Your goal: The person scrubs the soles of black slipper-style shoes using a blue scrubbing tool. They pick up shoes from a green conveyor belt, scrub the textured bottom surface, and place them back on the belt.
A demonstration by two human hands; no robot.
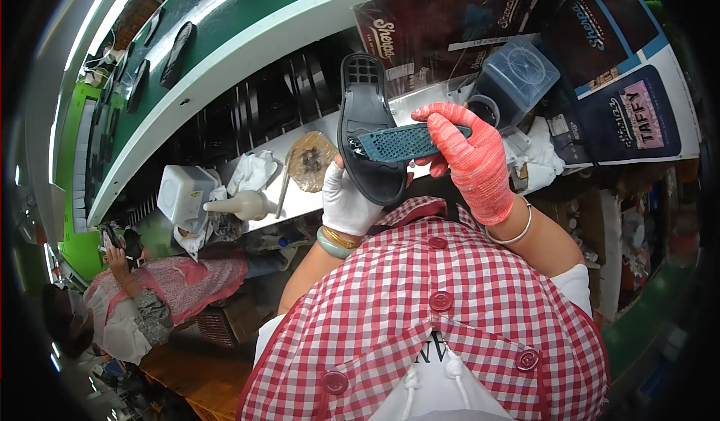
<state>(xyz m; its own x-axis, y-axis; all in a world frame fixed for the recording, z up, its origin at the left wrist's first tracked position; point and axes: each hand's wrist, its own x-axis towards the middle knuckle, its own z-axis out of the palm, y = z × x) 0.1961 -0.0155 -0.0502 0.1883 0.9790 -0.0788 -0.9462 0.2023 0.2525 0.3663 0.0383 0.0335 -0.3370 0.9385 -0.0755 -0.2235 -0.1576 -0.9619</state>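
Sandal sole getting worked on, centre frame

Left hand [346,202] in a white glove grips the dark sole [365,113] from below; right hand [471,158] in a red glove clamps a teal perforated strap [397,143] across it. Farther up-left sits a white squeeze bottle [241,205], then the green conveyor [225,27].

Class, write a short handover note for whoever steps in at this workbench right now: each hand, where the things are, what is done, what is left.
Left hand, white glove: grip closed on the heel end of the dark sandal sole, held up with its toe end pointing away.
Right hand, red glove: grip closed on the teal perforated strap piece, laid across the sole's middle.
On the bench: squeeze bottle, white box, clear tub.
Done: strap set against the sole.
Left: whether it is fixed cannot be seen; check it.
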